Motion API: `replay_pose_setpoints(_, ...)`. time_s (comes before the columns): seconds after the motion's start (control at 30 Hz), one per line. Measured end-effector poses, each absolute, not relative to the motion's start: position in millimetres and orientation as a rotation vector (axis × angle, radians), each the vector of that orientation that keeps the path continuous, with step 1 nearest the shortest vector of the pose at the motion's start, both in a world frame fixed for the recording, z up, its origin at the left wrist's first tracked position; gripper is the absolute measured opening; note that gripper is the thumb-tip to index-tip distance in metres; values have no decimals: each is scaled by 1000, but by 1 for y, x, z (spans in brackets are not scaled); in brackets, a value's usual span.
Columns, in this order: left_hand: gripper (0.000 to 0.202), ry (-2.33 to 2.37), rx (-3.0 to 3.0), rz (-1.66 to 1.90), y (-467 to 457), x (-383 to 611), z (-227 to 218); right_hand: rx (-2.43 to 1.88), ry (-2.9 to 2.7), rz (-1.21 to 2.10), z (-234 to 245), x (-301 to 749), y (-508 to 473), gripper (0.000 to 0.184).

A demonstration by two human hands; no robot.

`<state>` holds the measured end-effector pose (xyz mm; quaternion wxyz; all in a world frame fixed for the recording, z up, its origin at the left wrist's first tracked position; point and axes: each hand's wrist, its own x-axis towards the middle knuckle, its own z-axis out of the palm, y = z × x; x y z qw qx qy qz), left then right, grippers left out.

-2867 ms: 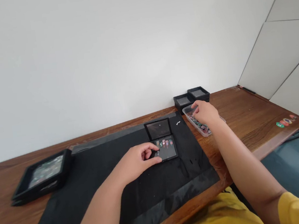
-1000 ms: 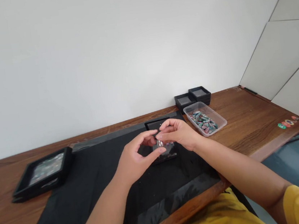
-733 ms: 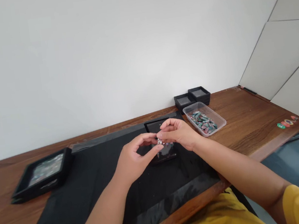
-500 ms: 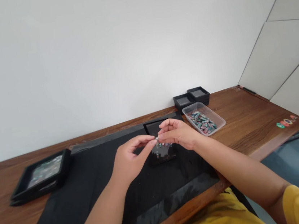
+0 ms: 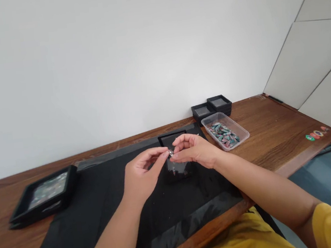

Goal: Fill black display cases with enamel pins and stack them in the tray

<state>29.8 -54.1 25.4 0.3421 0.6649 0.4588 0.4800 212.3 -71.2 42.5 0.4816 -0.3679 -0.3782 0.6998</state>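
Observation:
My left hand (image 5: 141, 174) and my right hand (image 5: 193, 151) meet above the black mat (image 5: 110, 211), fingertips pinched together on one small shiny piece (image 5: 170, 153). Directly below them lies a small open black case (image 5: 179, 169), mostly hidden by my hands; its raised lid (image 5: 170, 138) shows behind my fingers. A clear plastic tub (image 5: 225, 131) of small red and green pieces sits to the right of my right hand.
Two small black boxes (image 5: 211, 106) stand against the wall behind the tub. A larger black tray (image 5: 43, 194) holding several pieces lies at the far left of the wooden table (image 5: 277, 126). Round stickers (image 5: 316, 134) sit near the table's right edge.
My right hand left the plastic tub and came to my left hand above the open case. Both hands now pinch a small piece and have drifted slightly left.

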Motion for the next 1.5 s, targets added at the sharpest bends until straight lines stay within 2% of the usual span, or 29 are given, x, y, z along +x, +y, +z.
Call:
replay_pose_setpoints(0.33,43,1025,1851,1155,-55,30,21,-865,-939,1660,42,212,-71,46)
replay_pose_setpoints(0.6,40,1056,1819,1161,-55,31,20,-891,-917,1670,46,214,-73,45)
replay_pose_setpoints(0.93,36,1059,1864,1174,-57,30,23,-910,-903,1649,42,213,-71,55)
replay_pose_setpoints(1.2,40,1011,1842,1145,-57,30,22,-898,-1000,1603,41,215,-70,46)
replay_pose_setpoints(1.37,33,1026,1928,1005,-56,30,25,-896,-1072,1556,37,214,-68,48)
replay_pose_setpoints(1.5,31,1040,2024,1020,-54,28,26,-936,-1202,1368,38,216,-66,42)
